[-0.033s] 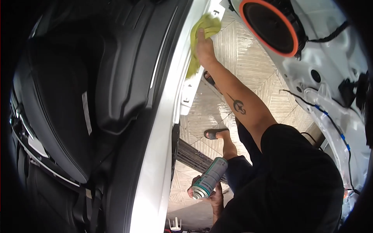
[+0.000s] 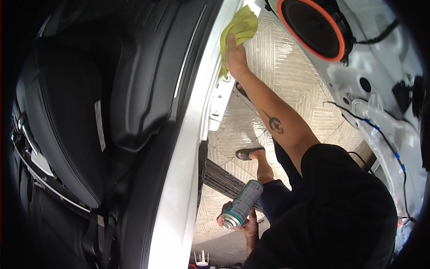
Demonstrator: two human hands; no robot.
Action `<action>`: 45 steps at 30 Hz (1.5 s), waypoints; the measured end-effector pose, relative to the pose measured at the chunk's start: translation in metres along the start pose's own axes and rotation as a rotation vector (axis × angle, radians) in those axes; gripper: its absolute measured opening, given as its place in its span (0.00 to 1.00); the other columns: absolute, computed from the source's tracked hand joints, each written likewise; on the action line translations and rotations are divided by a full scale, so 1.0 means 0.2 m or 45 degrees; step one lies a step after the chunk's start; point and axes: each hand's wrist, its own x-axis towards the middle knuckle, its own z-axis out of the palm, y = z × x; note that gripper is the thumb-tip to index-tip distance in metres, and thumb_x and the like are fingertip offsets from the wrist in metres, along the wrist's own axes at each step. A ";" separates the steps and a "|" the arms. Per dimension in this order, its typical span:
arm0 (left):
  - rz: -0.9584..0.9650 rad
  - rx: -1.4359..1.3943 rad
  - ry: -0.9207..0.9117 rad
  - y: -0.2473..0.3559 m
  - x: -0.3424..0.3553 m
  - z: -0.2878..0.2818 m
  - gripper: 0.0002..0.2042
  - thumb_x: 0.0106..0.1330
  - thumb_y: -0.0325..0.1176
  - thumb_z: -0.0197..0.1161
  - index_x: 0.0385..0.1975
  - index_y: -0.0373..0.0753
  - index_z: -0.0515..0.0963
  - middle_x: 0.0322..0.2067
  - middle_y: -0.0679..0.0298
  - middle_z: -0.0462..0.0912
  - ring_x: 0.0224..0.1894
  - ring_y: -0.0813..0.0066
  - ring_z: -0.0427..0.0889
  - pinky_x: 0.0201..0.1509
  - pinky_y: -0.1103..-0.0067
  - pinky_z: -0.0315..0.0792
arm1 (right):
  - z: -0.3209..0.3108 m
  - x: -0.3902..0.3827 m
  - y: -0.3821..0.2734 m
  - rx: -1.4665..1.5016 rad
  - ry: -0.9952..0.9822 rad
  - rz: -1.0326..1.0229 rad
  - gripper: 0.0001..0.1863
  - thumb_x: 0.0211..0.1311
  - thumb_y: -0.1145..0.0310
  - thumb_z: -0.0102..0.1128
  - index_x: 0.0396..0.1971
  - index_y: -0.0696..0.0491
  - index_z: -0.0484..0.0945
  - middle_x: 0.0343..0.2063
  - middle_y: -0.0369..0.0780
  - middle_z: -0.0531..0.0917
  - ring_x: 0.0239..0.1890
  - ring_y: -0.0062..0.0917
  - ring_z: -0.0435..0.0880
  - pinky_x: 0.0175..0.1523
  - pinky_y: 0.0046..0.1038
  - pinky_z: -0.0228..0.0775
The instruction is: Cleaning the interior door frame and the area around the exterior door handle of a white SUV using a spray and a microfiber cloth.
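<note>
My right hand (image 2: 236, 56) grips a yellow-green cloth (image 2: 245, 21) against the upper part of the white painted car sill (image 2: 172, 206), beside a slotted white edge strip (image 2: 214, 112). Below, my left hand (image 2: 247, 228) is closed round a silver and teal aerosol can (image 2: 243, 204), held tilted with its base toward the upper right. My tattooed right forearm stretches across the gap between the car body and the open door.
Black seat (image 2: 67, 148) and interior trim fill the left. The open door (image 2: 371, 130) on the right carries an orange-rimmed speaker (image 2: 311, 27) and taped wiring. Below are patterned paving (image 2: 291, 67), a dark slatted strip (image 2: 224, 179) and my sandalled feet (image 2: 248, 152).
The cloth and my right hand have shifted slightly upward along the sill, uncovering more of the slotted strip. My left hand and the can have barely moved.
</note>
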 end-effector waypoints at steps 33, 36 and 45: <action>0.054 0.117 0.149 -0.15 -0.28 -0.34 0.49 0.55 0.40 0.82 0.65 0.38 0.46 0.55 0.46 0.66 0.56 0.55 0.70 0.60 0.62 0.68 | -0.09 -1.34 0.99 0.500 -0.281 0.865 0.25 0.79 0.53 0.46 0.48 0.61 0.79 0.40 0.47 0.85 0.40 0.32 0.87 0.48 0.34 0.80; 0.068 0.172 0.184 -0.10 -0.23 -0.36 0.49 0.56 0.38 0.81 0.66 0.39 0.45 0.57 0.46 0.64 0.58 0.55 0.68 0.62 0.61 0.68 | -0.01 -1.03 0.75 0.719 -0.272 0.509 0.33 0.80 0.47 0.43 0.67 0.61 0.68 0.63 0.45 0.75 0.67 0.30 0.72 0.72 0.31 0.61; 0.022 0.111 0.126 -0.09 -0.18 -0.29 0.51 0.54 0.33 0.81 0.68 0.42 0.44 0.58 0.48 0.64 0.58 0.56 0.69 0.60 0.63 0.70 | 0.05 -1.03 0.35 -0.979 -0.696 -0.932 0.25 0.80 0.65 0.39 0.70 0.60 0.65 0.74 0.53 0.60 0.78 0.54 0.52 0.78 0.58 0.45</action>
